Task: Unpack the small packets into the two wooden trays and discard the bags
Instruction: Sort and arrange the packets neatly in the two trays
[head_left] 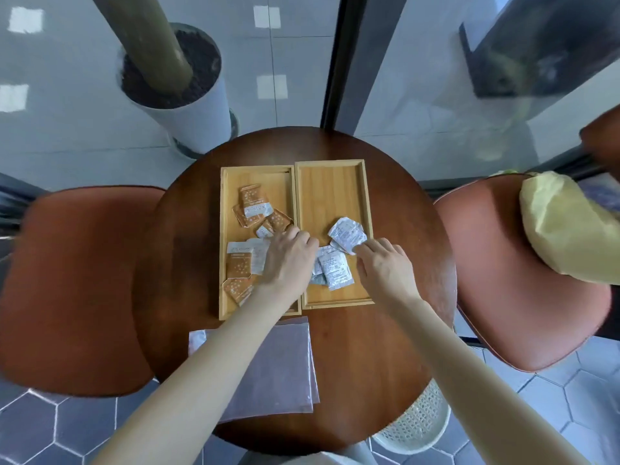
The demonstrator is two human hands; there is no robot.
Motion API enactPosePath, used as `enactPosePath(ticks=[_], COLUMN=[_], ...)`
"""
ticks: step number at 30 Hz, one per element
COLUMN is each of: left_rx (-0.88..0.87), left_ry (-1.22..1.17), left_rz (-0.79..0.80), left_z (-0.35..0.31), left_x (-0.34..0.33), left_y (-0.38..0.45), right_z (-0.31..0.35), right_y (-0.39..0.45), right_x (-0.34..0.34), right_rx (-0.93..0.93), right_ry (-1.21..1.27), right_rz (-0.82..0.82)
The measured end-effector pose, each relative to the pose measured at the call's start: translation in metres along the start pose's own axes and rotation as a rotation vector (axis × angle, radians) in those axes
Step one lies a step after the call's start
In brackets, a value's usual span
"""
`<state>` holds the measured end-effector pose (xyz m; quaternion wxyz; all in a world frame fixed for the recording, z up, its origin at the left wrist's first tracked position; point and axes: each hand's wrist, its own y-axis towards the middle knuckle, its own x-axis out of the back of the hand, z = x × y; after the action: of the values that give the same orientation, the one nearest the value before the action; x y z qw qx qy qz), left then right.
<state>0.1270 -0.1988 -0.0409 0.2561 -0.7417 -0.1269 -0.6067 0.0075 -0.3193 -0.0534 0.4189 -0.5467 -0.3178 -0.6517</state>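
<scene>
Two wooden trays lie side by side on a round brown table [385, 347]. The left tray [224, 236] holds several orange and white packets [253, 203]. The right tray [365, 196] holds several white packets [335, 271]. My left hand [288, 256] rests palm down across the border of both trays, fingers curled over packets; what it grips is hidden. My right hand [385, 266] is in the right tray, its fingertips pinching a crumpled white packet [347, 234]. Flat clear plastic bags [285, 364] lie on the table near me, under my left forearm.
Brown chairs stand left [77, 290] and right [523, 280] of the table; a yellow bag [570, 226] lies on the right one. A white planter [188, 105] stands beyond the table by glass panels. A white mesh basket [416, 421] sits on the floor at the table's near right.
</scene>
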Motion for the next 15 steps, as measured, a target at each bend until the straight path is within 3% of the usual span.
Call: enactPosePath(ticks=[6, 10, 15], left_rx=[-0.306, -0.336, -0.388], left_ry=[-0.009, -0.019, 0.027], left_rz=[-0.110, -0.029, 0.135], left_z=[-0.050, -0.075, -0.095], left_x=[-0.022, -0.033, -0.052], left_y=[0.025, 0.042, 0.058], right_z=[-0.038, -0.047, -0.045], right_y=[-0.036, -0.061, -0.081], right_x=[-0.005, -0.024, -0.050], right_rx=[-0.225, -0.406, -0.613], right_ry=[0.002, 0.023, 0.076], right_rz=[-0.115, -0.126, -0.005])
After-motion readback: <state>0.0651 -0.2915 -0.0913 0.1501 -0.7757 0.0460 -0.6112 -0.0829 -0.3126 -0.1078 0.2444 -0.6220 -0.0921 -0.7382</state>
